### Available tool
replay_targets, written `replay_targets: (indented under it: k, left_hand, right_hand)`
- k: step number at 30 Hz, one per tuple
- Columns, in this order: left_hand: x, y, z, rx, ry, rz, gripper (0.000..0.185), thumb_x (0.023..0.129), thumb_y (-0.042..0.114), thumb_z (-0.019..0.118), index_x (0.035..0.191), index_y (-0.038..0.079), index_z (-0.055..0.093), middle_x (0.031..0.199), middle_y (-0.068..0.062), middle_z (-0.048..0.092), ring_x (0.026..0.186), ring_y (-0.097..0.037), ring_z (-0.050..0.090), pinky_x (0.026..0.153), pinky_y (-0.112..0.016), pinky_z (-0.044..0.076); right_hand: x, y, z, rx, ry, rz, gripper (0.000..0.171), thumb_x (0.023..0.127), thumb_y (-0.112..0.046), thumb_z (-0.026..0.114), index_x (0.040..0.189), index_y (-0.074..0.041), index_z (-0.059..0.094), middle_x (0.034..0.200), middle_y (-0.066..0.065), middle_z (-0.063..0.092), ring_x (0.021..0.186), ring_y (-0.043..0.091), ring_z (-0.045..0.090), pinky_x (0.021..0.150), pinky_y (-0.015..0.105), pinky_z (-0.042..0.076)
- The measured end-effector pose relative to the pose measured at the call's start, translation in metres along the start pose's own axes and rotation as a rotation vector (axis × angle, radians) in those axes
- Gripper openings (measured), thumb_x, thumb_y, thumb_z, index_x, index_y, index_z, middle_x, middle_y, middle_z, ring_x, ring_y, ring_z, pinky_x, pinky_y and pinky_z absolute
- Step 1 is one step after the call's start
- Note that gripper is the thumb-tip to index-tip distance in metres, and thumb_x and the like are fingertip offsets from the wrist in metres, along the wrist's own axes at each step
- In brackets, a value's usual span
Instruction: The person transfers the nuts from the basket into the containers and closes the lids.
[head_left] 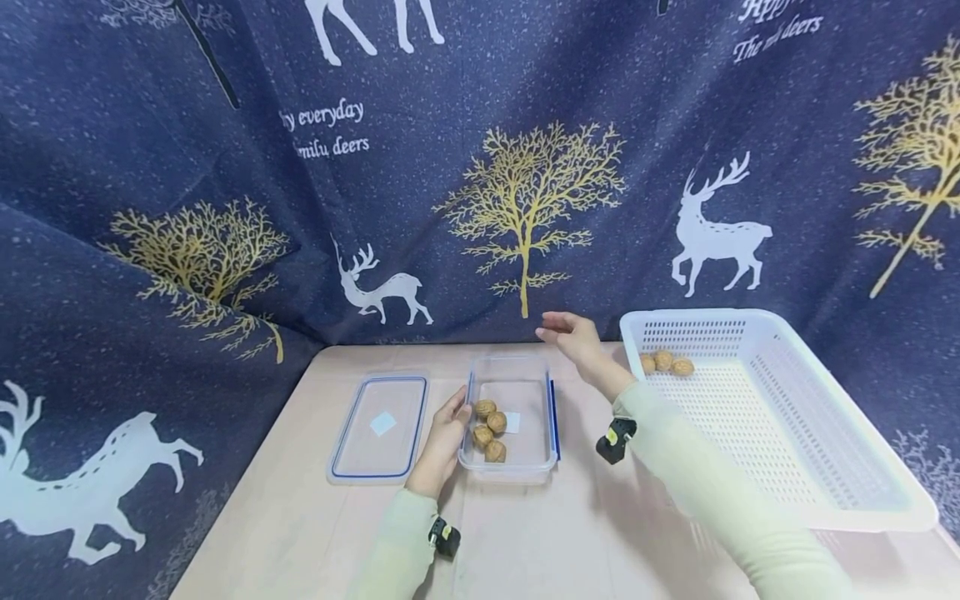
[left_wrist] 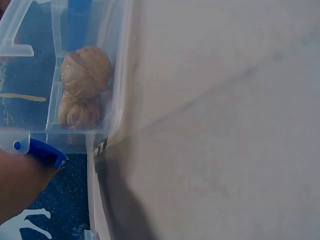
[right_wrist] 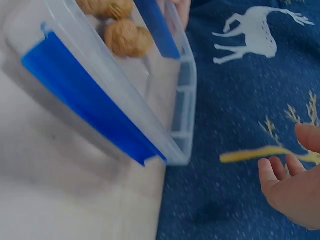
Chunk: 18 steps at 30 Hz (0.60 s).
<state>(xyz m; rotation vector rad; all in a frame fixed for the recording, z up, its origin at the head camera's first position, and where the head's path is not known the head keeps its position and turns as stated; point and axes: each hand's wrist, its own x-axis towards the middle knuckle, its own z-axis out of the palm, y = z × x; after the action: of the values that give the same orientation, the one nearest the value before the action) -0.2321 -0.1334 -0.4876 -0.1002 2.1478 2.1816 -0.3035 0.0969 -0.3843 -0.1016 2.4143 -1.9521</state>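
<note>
Where four walnuts [head_left: 497, 422] lie, one box [head_left: 517, 469]

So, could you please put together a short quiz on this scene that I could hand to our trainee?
1. In the head view, how many walnuts can be seen in the clear box?
2. True or false: the blue-edged lid lies on the table, apart from the clear box.
3. Which hand is touching the clear box?
A) the left hand
B) the right hand
C) neither hand

Key:
1. Four.
2. True; it lies to the left of the box.
3. A; its fingers are at the box's left side.
</note>
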Motion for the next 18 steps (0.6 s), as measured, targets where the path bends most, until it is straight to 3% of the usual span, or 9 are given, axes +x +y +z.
replay_targets:
  k: [5,18]
  left_hand:
    - [0.0,-0.001,-0.001,-0.002,-0.001,0.0,0.049,0.101,0.006,0.039,0.149,0.0,0.028,0.154,-0.025,0.021,0.143,-0.042,0.016,0.117,-0.052,0.012]
    - [0.004,-0.004,0.0,-0.009,0.015,0.002,0.049,0.101,0.006,0.04,0.149,0.001,0.029,0.155,-0.022,0.023,0.143,-0.04,0.018,0.118,-0.051,0.012]
  right_hand:
    - [0.004,-0.008,-0.023,-0.011,0.017,0.021,0.05,0.093,-0.014,0.063,0.139,-0.001,0.047,0.138,0.019,0.051,0.127,0.032,0.049,0.11,0.041,0.039]
    - [0.005,0.0,-0.096,-0.086,0.119,-0.055,0.058,0.094,-0.026,0.063,0.142,0.0,0.042,0.141,0.019,0.049,0.131,0.033,0.044,0.113,0.042,0.033]
